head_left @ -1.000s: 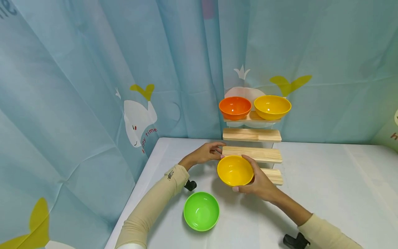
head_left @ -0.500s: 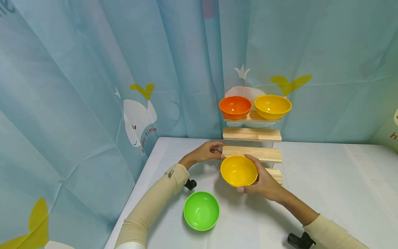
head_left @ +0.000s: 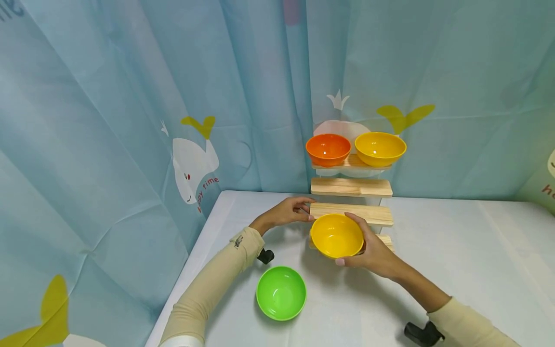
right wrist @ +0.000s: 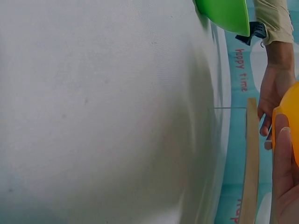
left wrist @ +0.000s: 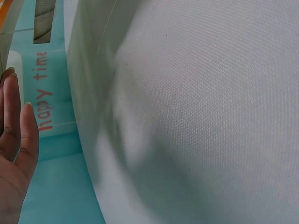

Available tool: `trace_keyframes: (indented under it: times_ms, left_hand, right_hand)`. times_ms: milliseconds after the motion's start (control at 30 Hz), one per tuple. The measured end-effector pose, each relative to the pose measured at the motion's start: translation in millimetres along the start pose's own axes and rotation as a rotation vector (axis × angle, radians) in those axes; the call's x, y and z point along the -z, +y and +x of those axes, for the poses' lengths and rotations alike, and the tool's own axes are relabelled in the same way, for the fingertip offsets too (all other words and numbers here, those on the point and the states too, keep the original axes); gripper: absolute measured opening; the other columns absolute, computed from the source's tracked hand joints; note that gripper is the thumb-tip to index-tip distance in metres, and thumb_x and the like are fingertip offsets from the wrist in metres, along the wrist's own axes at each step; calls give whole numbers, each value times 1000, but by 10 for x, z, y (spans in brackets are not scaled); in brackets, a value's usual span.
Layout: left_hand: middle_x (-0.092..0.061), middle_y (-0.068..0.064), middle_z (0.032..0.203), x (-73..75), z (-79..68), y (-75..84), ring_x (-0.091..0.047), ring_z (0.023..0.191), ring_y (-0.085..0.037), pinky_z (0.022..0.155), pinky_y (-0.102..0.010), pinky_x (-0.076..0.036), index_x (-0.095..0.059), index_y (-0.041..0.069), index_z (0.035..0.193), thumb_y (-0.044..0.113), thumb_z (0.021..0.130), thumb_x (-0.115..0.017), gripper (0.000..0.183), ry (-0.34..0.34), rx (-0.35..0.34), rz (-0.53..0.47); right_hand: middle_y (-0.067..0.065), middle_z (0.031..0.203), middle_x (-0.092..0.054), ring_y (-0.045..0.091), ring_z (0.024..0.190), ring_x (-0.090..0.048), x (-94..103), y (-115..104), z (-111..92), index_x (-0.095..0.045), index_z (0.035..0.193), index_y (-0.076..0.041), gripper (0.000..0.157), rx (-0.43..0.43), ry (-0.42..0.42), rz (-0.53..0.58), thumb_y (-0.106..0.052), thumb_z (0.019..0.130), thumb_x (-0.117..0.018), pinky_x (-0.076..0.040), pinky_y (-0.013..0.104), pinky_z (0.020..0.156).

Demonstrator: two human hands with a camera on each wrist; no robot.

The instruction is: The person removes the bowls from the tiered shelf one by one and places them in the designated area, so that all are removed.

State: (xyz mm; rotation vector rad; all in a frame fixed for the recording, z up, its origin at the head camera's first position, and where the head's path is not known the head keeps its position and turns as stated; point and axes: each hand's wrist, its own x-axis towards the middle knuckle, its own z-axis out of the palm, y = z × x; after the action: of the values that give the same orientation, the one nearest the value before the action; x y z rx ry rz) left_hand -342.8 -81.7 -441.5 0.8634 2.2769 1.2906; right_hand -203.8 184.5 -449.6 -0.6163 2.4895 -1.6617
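Head view: the right hand (head_left: 370, 250) holds a yellow bowl (head_left: 337, 236) between thumb and fingers, now slightly farther right and nearer the wooden rack (head_left: 351, 187) than half a second earlier, in front of its lower slats, while the left hand (head_left: 286, 212) remains at the rack's left end and the green bowl (head_left: 281, 293) on the counter (head_left: 459, 250) is unmoved. Left wrist view: the left hand's outer fingers (left wrist: 29, 135) extend upward; whether it pinches the rack cannot be told. Right wrist view: the right hand's fingers (right wrist: 282, 154) lie against the held bowl, beside one slat.
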Motion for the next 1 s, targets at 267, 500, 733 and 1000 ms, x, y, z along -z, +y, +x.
trace_keyframes:
  times_ms: [267,500,733,1000]
  left_hand:
    - [-66,-13,124,-7,7,-10,-65,110,-19,96,-29,-53,-52,9,146,18,94,-72,56,5,5,2]
    - [-66,-12,123,-11,11,-14,-65,111,-19,97,-30,-53,-51,10,146,18,94,-72,57,2,13,-9]
    - [-66,-11,123,-6,4,-9,-65,110,-19,96,-30,-54,-51,10,147,20,94,-72,58,-2,16,-8]
    - [-65,-10,124,4,5,-11,-64,111,-19,97,-31,-53,-51,11,147,22,94,-72,58,-4,19,5]
  right_hand:
    - [23,149,-35,39,120,-51,-25,16,-16,-18,158,-15,107,13,-24,45,-16,77,-87,-56,26,87]
    - [21,147,-38,37,118,-52,-33,28,-48,-20,158,-17,107,33,-26,26,-16,75,-88,-57,29,86]
    - [20,146,-39,36,115,-53,-22,22,-75,-21,158,-17,106,34,-32,21,-16,76,-88,-58,30,82]
    - [20,148,-37,35,116,-52,-5,8,-96,-21,158,-17,104,33,-41,8,-17,77,-87,-58,29,83]
